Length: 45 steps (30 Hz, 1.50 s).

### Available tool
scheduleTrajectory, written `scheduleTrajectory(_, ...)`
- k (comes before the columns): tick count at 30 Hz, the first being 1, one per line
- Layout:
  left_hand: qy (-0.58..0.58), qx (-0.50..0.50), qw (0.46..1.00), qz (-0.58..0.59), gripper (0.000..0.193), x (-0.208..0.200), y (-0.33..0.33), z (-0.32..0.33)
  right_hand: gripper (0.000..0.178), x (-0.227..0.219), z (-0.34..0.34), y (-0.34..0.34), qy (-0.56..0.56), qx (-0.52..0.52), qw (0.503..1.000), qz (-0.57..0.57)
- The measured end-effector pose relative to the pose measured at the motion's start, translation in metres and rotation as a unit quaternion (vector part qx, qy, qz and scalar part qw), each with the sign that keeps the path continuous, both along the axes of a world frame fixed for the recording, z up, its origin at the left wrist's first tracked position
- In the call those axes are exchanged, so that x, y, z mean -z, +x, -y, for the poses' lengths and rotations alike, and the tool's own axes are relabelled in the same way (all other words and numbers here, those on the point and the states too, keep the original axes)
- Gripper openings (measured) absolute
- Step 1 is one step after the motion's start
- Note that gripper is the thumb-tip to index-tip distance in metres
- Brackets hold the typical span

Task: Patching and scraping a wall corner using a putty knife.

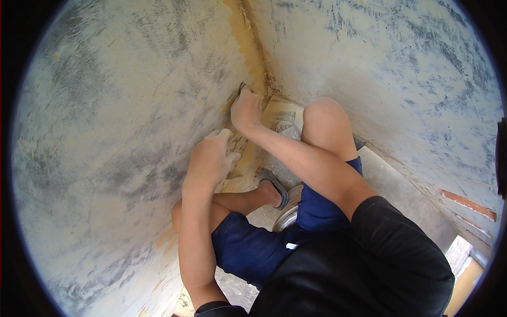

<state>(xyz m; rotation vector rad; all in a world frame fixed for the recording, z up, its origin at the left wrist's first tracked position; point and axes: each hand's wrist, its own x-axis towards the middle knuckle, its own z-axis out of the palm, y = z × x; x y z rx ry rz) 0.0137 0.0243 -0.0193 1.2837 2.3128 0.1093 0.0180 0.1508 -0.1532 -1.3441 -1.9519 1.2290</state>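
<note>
My right hand point(246, 111) is closed and lies against the left wall point(132, 79), close to the inner corner. In it is a thin dark-edged scraper point(242, 86), mostly hidden by the fingers. Just below and to its left, my left hand point(207, 157) is near the same wall. Its fingers and thumb are apart, coated with pale dust, and nothing shows between them. A strip of yellow-tan filler point(248, 39) runs down the corner, with rough crumbly material at its foot.
The right wall point(380, 63) is patchy white and grey, with exposed red brick point(467, 204) low down. My bent knees flank my arms. A sandal point(275, 188) on my foot and a round metal rim point(288, 216) are on the dusty floor point(385, 179).
</note>
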Motion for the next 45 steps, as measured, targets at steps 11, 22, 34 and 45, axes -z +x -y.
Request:
scheduleTrajectory(11, 0.006, -0.047, 0.998, 0.029, 0.049, -0.012, -0.002, -0.003, 0.016, 0.015, -0.005, -0.001, 0.015, -0.047, 0.997, 0.058)
scheduleTrajectory(22, 0.084, -0.034, 0.996, 0.005, 0.044, -0.003, -0.006, 0.006, 0.017, 0.011, -0.01, 0.004, 0.115, -0.1, 0.986, 0.065)
scheduleTrajectory(34, 0.126, -0.041, 0.991, 0.006, 0.039, -0.008, -0.006, 0.003, 0.017, 0.004, -0.021, 0.005, 0.03, -0.142, 0.985, 0.094)
scheduleTrajectory(45, 0.127, -0.057, 0.99, 0.029, 0.036, -0.009, -0.009, 0.002, 0.016, 0.011, -0.02, 0.01, 0.175, -0.206, 0.94, 0.206)
